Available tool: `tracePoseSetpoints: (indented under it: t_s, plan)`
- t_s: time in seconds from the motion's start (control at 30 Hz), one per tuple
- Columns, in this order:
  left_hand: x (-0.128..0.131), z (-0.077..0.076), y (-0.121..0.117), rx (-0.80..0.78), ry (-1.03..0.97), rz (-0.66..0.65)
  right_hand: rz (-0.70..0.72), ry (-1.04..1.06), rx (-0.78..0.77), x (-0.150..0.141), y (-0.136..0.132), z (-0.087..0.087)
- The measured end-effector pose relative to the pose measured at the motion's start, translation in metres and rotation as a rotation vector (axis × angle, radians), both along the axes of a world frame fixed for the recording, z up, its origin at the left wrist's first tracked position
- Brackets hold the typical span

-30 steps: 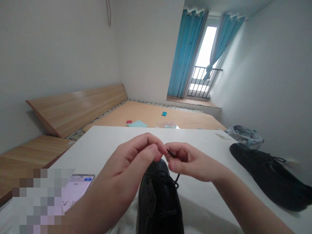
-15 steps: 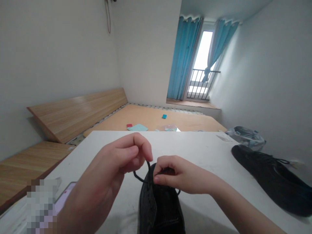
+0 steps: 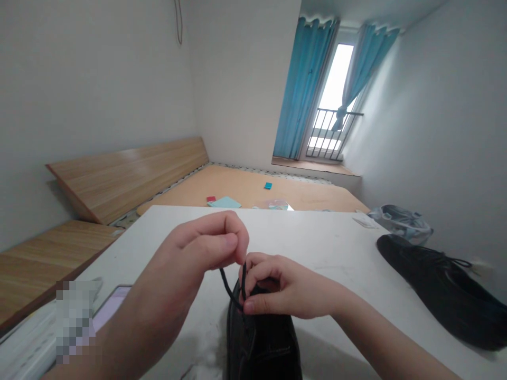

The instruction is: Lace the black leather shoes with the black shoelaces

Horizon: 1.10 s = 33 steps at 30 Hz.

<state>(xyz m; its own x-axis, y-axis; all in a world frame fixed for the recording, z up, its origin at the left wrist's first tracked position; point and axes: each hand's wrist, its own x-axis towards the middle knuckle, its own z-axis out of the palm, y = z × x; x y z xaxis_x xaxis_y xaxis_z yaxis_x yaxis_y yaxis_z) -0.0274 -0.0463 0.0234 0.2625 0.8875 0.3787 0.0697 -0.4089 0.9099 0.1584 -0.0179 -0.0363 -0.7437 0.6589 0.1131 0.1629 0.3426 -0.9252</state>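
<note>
A black leather shoe point(image 3: 261, 343) stands on the white table point(image 3: 328, 248) right in front of me, toe pointing away. My left hand point(image 3: 206, 250) pinches a loop of its black shoelace point(image 3: 230, 285) between thumb and forefinger, holding it up above the shoe. My right hand point(image 3: 277, 287) rests on the shoe's top and pinches the lace low down where the loop starts. The two hands touch at the fingertips.
A second black shoe point(image 3: 443, 287) lies at the table's right edge. A phone point(image 3: 113, 314) lies at the left near me. A plastic bag point(image 3: 400, 221) sits beyond the right shoe. Behind the table is a bare wooden bed frame point(image 3: 130, 177) with small coloured items point(image 3: 224, 201).
The right hand has dropped from level with the left hand onto the shoe's top. The lace now stands up as a loop held by the left hand.
</note>
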Motion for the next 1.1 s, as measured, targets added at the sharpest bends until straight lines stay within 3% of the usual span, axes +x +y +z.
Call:
tracePoseSetpoints:
  t_s: [0.1,0.2,0.27,0.33,0.47,0.63,0.87,1.0,1.1]
  plan:
    - [-0.002,-0.002,0.000,0.094,0.187,0.085,-0.149,0.000,0.083,-0.002,0.001,-0.001]
    - [-0.004,-0.009,0.003,0.166,0.592,0.292,-0.323,-0.050,0.147,-0.003,0.003,-0.001]
    - [-0.007,-0.017,0.007,0.141,0.859,0.357,-0.398,-0.117,0.250,-0.002,0.004,0.000]
    - [-0.010,-0.026,0.011,0.098,1.000,0.248,-0.400,-0.200,0.383,-0.002,0.002,0.000]
    - [-0.009,-0.032,0.012,0.022,1.020,-0.073,-0.296,-0.390,0.576,-0.005,-0.004,0.001]
    - [-0.007,-0.024,0.011,-0.001,1.129,-0.095,-0.228,-0.594,0.805,-0.009,-0.010,0.001]
    - [-0.011,-0.030,0.008,0.010,1.277,-0.103,-0.219,-0.732,0.749,0.000,-0.007,0.006]
    - [-0.004,-0.036,0.004,0.078,1.301,-0.096,-0.266,-0.672,0.626,0.001,-0.008,0.010]
    - [-0.002,-0.039,0.004,0.101,1.272,-0.069,-0.216,-0.609,0.552,0.002,-0.009,0.014]
